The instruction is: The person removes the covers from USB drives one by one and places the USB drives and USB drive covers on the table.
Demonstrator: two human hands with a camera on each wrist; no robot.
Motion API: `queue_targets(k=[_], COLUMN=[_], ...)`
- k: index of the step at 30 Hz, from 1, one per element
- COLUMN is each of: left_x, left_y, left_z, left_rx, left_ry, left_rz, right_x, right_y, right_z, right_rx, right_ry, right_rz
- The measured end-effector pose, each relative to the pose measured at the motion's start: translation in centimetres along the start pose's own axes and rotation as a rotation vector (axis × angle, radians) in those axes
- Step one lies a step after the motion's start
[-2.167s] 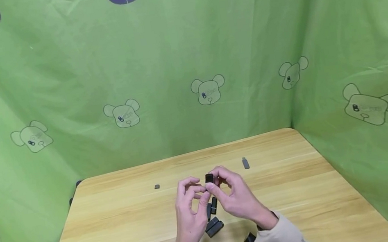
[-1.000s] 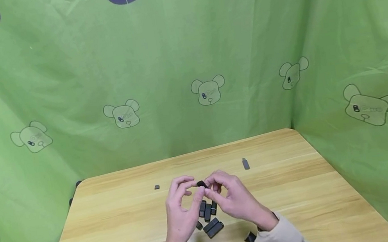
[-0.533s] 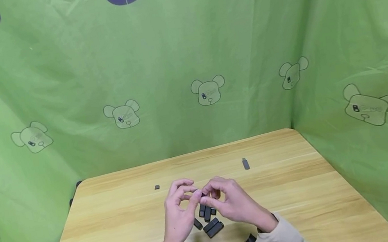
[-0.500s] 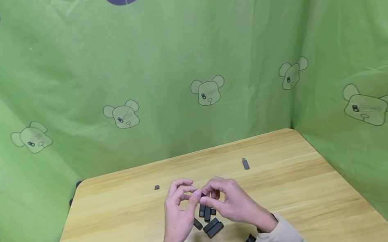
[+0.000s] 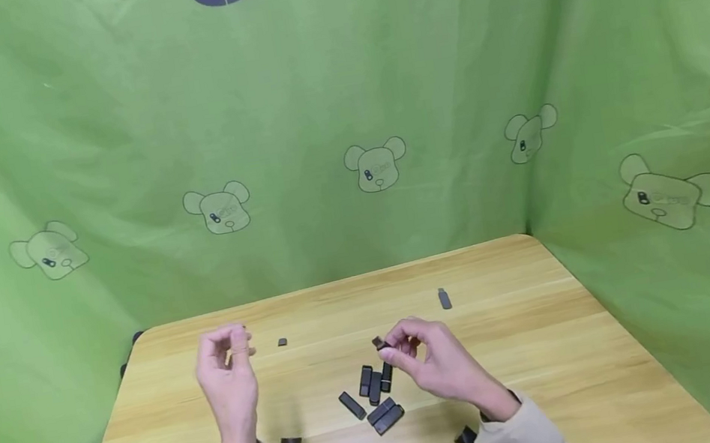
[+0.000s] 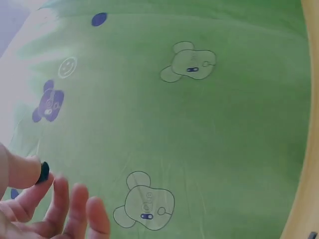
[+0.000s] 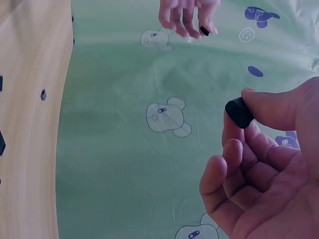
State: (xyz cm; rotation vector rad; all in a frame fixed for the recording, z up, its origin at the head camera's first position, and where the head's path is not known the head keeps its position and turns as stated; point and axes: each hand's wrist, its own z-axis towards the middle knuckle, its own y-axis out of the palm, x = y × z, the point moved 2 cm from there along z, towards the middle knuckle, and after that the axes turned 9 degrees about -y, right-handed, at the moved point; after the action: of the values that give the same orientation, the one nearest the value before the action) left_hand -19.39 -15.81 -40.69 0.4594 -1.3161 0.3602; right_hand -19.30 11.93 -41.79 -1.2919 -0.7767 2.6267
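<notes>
In the head view my left hand (image 5: 230,390) is raised over the left part of the table. Its thumb and index finger pinch a small black cap (image 6: 45,172), clear in the left wrist view. My right hand (image 5: 441,362) pinches a short black USB flash drive (image 5: 381,343), its connector end bare and pointing up and left. The right wrist view shows the dark rounded body of this drive (image 7: 239,113) between thumb and index finger. Below the right hand, several black USB flash drives (image 5: 375,388) lie grouped on the table.
A small dark cap (image 5: 282,342) lies toward the back left of the wooden table (image 5: 536,347). Toward the back right lies a grey USB flash drive (image 5: 444,298), connector bare. Green curtains (image 5: 285,110) with bear prints surround the table's back and sides.
The hands, together over the drives before, are now apart. My left hand has moved left with the cap pulled off; the right keeps the drive, its connector now showing.
</notes>
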Motion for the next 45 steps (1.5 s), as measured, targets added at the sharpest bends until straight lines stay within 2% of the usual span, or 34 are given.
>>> queue_targets(k=[4,7,13,17,22,30,34,40,45], left_x=[-0.7,-1.6,-2.6,-3.0,-3.3,-3.8,-4.0,-4.0,-4.1], left_y=[0.0,0.3,0.2,0.0,0.0,0.3,0.3,0.4,0.5], left_z=[-0.6,-1.1,-1.6,-1.8,-2.0,-2.0,-2.0,-2.2,-2.1], left_rx=[-0.126,-0.175,-0.188,-0.186,-0.189,-0.200,-0.204,-0.209,-0.208], left_ry=[-0.097,-0.154,-0.169,-0.175,-0.182,-0.168,-0.168,-0.196,-0.193], left_rz=[0.086,0.118,0.196,0.237,0.238,0.228,0.246,0.238,0.230], right_x=[0.7,1.4,4.1,6.5,10.2,16.4,18.9,21.4,22.5], right_y=[-0.6,-1.1,-2.3,-3.5,-4.8,-5.5,-5.1,-4.4,-3.8], right_z=[0.8,1.6,3.6,4.7,5.3,4.9,4.2,3.3,3.2], right_rx=[0.029,0.047,0.115,0.176,0.224,0.165,0.151,0.107,0.070], right_ry=[0.041,0.063,0.145,0.248,0.379,0.564,0.627,0.675,0.769], right_rz=[0.004,0.017,0.030,0.081,0.110,0.072,-0.012,-0.182,-0.202])
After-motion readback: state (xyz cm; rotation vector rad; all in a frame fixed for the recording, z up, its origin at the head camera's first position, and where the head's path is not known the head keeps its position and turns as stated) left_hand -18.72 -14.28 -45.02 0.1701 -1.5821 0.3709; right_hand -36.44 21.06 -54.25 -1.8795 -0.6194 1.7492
